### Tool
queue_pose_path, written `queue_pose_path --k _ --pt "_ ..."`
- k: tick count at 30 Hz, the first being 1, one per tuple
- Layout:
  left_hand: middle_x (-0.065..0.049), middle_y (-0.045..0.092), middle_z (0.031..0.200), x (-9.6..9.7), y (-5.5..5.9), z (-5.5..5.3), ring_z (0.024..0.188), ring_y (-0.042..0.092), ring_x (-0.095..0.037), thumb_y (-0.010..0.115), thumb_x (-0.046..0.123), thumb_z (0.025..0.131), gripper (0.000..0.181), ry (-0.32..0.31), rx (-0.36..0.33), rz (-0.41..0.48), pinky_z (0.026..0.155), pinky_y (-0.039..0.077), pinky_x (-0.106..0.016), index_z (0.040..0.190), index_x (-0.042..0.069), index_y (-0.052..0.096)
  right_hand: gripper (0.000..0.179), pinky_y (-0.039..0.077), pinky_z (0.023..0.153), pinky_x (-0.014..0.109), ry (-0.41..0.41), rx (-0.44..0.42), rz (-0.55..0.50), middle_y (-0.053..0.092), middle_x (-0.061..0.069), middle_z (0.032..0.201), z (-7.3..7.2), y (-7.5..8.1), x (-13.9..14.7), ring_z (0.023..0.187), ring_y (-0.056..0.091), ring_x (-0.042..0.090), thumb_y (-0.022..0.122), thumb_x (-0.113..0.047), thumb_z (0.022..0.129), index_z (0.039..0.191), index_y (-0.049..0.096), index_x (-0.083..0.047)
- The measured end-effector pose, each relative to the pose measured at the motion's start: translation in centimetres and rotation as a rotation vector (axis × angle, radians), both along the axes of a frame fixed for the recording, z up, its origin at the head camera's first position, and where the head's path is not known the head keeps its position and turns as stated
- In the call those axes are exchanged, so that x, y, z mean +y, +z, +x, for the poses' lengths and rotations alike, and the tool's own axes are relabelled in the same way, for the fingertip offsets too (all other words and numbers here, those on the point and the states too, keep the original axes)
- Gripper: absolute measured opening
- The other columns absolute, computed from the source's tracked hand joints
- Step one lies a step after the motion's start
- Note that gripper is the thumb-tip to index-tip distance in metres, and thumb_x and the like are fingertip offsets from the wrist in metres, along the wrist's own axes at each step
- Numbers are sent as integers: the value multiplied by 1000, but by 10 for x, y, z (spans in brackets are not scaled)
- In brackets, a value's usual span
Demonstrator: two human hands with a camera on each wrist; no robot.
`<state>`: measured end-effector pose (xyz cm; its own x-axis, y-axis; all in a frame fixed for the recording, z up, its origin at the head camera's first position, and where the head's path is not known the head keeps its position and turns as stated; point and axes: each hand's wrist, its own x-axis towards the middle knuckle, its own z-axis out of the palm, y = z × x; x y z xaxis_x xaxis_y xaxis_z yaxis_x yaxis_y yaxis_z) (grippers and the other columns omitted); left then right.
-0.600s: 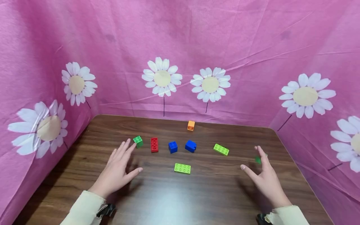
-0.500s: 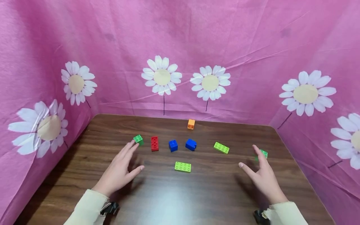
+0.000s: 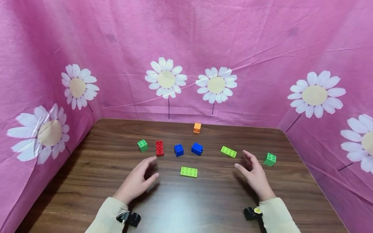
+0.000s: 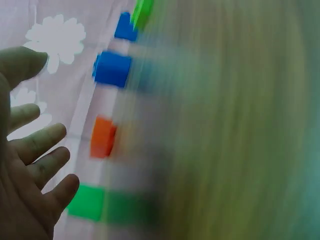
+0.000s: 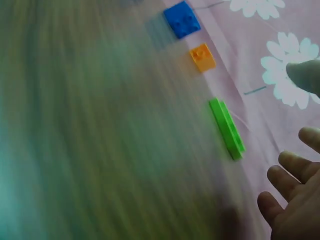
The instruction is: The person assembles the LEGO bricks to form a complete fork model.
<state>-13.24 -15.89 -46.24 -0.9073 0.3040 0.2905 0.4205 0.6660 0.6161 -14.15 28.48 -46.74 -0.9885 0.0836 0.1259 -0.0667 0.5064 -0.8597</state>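
Note:
My left hand (image 3: 136,181) hovers over the table with fingers spread and nothing held; its fingertips are just in front of the red brick (image 3: 159,148). To its right lies a lime green brick (image 3: 188,172), studs up. On the other side my right hand (image 3: 256,178) also holds nothing, thumb and fingers apart. It is between a second lime green brick (image 3: 228,151) and a green brick (image 3: 269,159). Two blue bricks, one (image 3: 179,150) upright and one (image 3: 197,149) on its side, sit mid-table. Both wrist views show spread fingers, with the tabletop blurred.
Another green brick (image 3: 142,145) stands at the left of the row. An orange brick (image 3: 197,127) is near the back edge of the brown wooden table (image 3: 221,200). A pink cloth (image 3: 186,38) with white daisies surrounds the back and sides.
Both hands have moved inward, the left one rightward away from the left green brick, the right one leftward, uncovering the right green brick. The bricks stay in place.

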Motion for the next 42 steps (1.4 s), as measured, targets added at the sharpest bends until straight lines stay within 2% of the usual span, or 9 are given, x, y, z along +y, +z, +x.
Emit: queue_pose_path --k 4,7,11,14,19,22,26,35,42 --pt "-5 60 136 18 -11 4 128 56 -23 76 21 90 56 -65 -24 40 106 43 -46 140 6 54 65 38 107 45 -9 -10 -55 45 27 148 -3 -11 -9 134 47 41 72 -18 94 148 39 0" --pt "-3 59 138 30 -15 2 130 54 -21 76 21 90 56 -67 -81 73 108 42 -45 140 8 54 63 35 110 51 -24 -10 -98 46 25 148 -9 -16 -13 134 46 39 72 -16 94 146 41 1" --pt "-4 60 137 44 -17 -9 130 54 -22 76 21 90 54 -52 -146 114 109 41 -46 139 9 55 62 33 113 51 -59 2 -130 47 23 147 -24 -16 -14 135 46 36 72 -14 93 145 42 1" --pt "-5 61 136 55 -19 -20 130 53 -24 76 22 90 53 -50 -165 149 109 40 -47 137 10 55 61 35 111 49 -74 9 -122 48 23 146 -32 -13 -13 134 47 36 72 -12 93 145 43 2" --pt "-6 62 136 76 -23 -27 131 53 -27 79 23 86 56 -69 -139 140 114 32 -50 135 8 57 60 38 109 49 -73 -16 -44 48 22 146 -37 -12 -11 133 47 34 72 -16 93 144 44 1" --pt "-8 62 135 87 -22 -30 131 52 -28 82 24 82 60 -85 -107 93 117 26 -52 134 6 58 57 39 107 49 -74 -20 1 52 22 142 -42 -14 -12 130 50 35 73 -17 92 141 48 0" --pt "-8 60 138 96 -22 -33 136 48 -29 84 27 80 63 -89 -109 18 118 22 -53 135 8 59 50 41 104 50 -79 -21 63 58 23 134 -47 -17 -13 124 54 36 73 -15 92 136 54 0" --pt "-3 71 121 100 -25 -38 135 49 -32 84 19 80 41 -97 -61 -9 115 26 -58 118 13 70 43 41 102 52 -138 -41 129 61 24 128 -61 -17 -13 120 54 38 73 -18 91 129 63 0" --pt "-2 72 118 100 -25 -35 136 49 -30 84 20 82 35 -88 -106 3 117 23 -55 115 16 72 36 39 103 54 -99 -73 228 60 24 128 -63 -15 -13 121 53 40 71 -13 92 126 65 0"
